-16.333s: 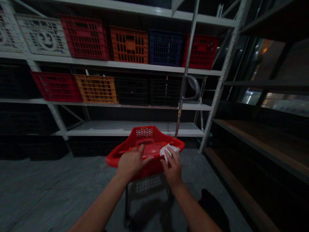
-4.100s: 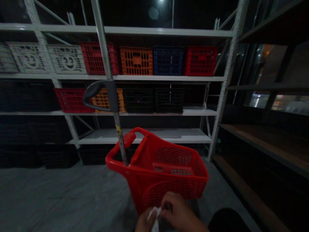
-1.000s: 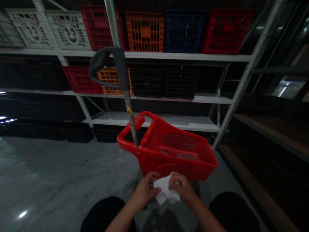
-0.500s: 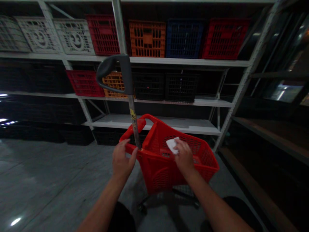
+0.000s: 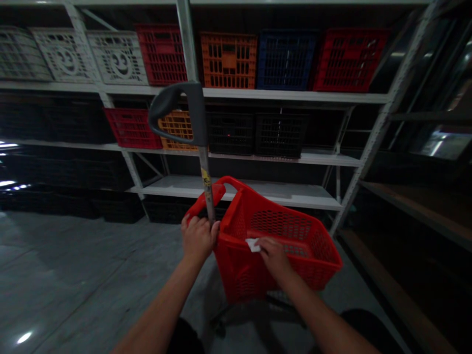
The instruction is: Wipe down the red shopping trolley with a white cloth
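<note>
A red plastic shopping trolley [image 5: 295, 255] stands on the floor in front of me, its metal pole with a grey handle [image 5: 177, 105] rising at its left end. My left hand [image 5: 198, 237] is closed around the trolley's rim at the base of the pole. My right hand [image 5: 272, 255] presses a small white cloth [image 5: 252, 244] against the near rim of the basket, fingers closed on the cloth.
White metal shelving [image 5: 258, 94] runs across the back with red, orange, blue, white and black crates. A wooden-decked rack [image 5: 416, 206] stands at the right. Grey concrete floor [image 5: 73, 280] stretches to the left.
My left hand has closed on the rim by the pole. My right hand has brought the cloth down from inside the basket onto its near rim.
</note>
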The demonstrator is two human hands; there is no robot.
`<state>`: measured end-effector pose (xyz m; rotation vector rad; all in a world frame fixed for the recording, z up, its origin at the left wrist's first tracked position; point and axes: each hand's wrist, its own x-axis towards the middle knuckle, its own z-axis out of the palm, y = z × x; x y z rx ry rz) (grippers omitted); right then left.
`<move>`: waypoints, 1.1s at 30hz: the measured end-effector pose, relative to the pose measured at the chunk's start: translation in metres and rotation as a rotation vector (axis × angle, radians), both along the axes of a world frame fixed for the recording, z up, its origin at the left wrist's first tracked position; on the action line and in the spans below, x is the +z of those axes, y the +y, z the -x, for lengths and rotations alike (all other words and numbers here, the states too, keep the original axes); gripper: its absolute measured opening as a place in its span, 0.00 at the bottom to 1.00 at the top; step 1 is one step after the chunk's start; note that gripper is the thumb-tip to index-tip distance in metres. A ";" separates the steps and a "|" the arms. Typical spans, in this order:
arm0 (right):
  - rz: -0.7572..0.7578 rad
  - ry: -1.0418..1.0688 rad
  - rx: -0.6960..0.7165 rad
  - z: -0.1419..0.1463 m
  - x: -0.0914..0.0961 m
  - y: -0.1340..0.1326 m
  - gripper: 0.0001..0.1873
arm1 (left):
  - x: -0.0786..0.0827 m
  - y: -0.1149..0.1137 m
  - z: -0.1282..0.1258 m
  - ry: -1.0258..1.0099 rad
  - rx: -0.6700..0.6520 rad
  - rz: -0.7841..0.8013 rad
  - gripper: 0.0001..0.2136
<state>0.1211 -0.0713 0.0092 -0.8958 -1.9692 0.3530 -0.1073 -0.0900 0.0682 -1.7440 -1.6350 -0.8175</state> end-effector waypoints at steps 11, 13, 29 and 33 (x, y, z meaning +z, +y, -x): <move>-0.001 -0.012 -0.048 0.027 0.002 -0.002 0.21 | 0.001 0.004 0.005 0.082 0.055 0.017 0.17; 0.011 -0.017 -0.117 0.013 -0.006 -0.004 0.21 | -0.001 0.006 0.005 0.082 0.066 0.009 0.17; 0.086 -0.020 -0.231 0.000 -0.014 -0.012 0.19 | -0.002 0.021 0.014 0.040 0.034 -0.057 0.17; 0.119 -0.027 -0.245 0.015 0.000 -0.008 0.16 | -0.004 0.024 0.011 0.066 0.062 -0.070 0.17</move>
